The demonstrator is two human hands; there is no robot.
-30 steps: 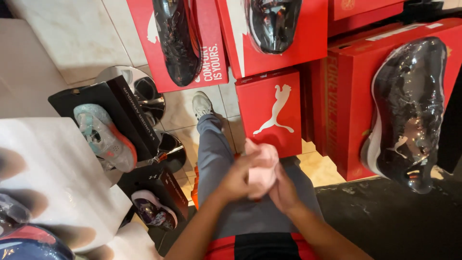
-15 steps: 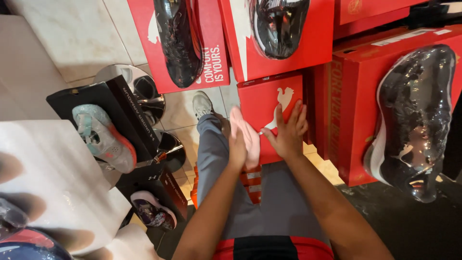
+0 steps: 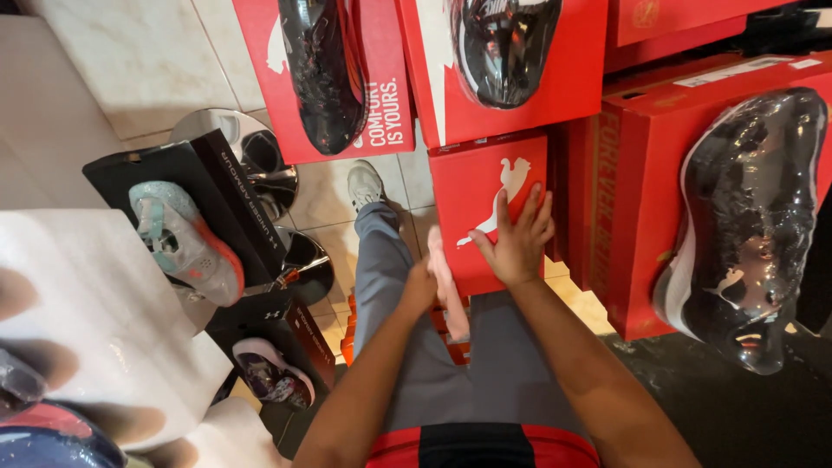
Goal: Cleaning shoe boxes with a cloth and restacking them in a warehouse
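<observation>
From the head camera, the right hand (image 3: pixel 518 238) lay flat, fingers spread, gripping nothing, on the small red shoebox (image 3: pixel 485 204), apparently steadying it. The left hand (image 3: pixel 422 288) was closed around a pink cloth (image 3: pixel 448 284) just beside that box, above grey-trousered legs (image 3: pixel 407 338).

Person seen from above: both forearms bare, no sleeves, watch or rings visible on the left hand (image 3: pixel 422 290) or the right hand (image 3: pixel 517 245). Grey trousers (image 3: pixel 407 347) cover the legs. A red garment with a black centre panel (image 3: pixel 481 446) shows at the near edge. A light grey shoe (image 3: pixel 365 185) is worn on the far foot.
</observation>
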